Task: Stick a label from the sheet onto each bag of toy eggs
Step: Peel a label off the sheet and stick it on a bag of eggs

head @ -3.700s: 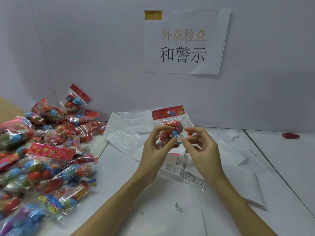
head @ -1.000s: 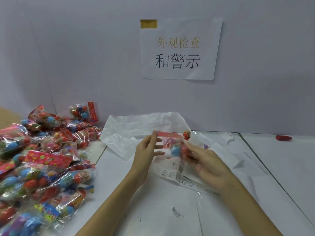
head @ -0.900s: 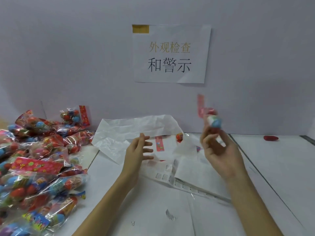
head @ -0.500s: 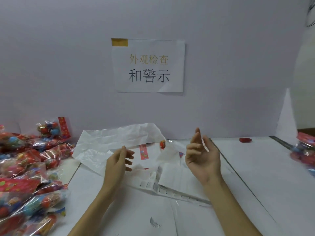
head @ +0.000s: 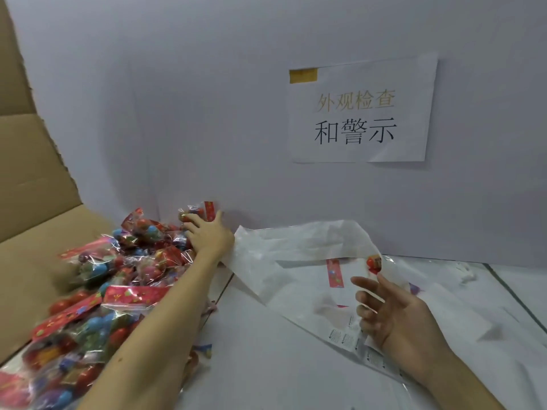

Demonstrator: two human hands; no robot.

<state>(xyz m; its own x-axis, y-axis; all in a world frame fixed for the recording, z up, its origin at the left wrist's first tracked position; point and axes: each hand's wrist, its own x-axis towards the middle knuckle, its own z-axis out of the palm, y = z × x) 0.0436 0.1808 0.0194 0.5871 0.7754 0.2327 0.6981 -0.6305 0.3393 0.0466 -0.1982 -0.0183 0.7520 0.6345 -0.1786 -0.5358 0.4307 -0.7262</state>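
**Reaching for the next bag while the other hand waits at the labels**

Nearest to me, the right hand (head: 393, 315) hovers just over the label sheet (head: 349, 335), palm turned inward, fingers loosely bent and holding nothing. I take it to be parked there on purpose, so a label can be peeled as soon as a bag arrives. The sheet lies on the white table (head: 266, 365), with small printed labels showing along its near edge, partly under the hand.

To the left, the left forearm stretches across the heap of toy egg bags (head: 97, 291), which spills out of an open cardboard box (head: 35, 179) onto the table edge. These are clear cellophane packs with red printed header cards and red, blue and green eggs inside.

Farther back, the left hand (head: 208, 235) lies on the far end of the heap, fingers spread over 1 bag (head: 198, 213) standing against the wall. Whether the fingers have closed round it I cannot tell; they look fairly flat and wide.

Between the 2 hands a crumpled white plastic sheet (head: 296, 250) covers the table, with a red header strip (head: 334, 273) and 1 loose egg (head: 374, 263) showing at it. Neighbouring packs crowd the chosen bag and may drag along. On the wall beyond hangs a paper sign (head: 361, 110) with Chinese characters.
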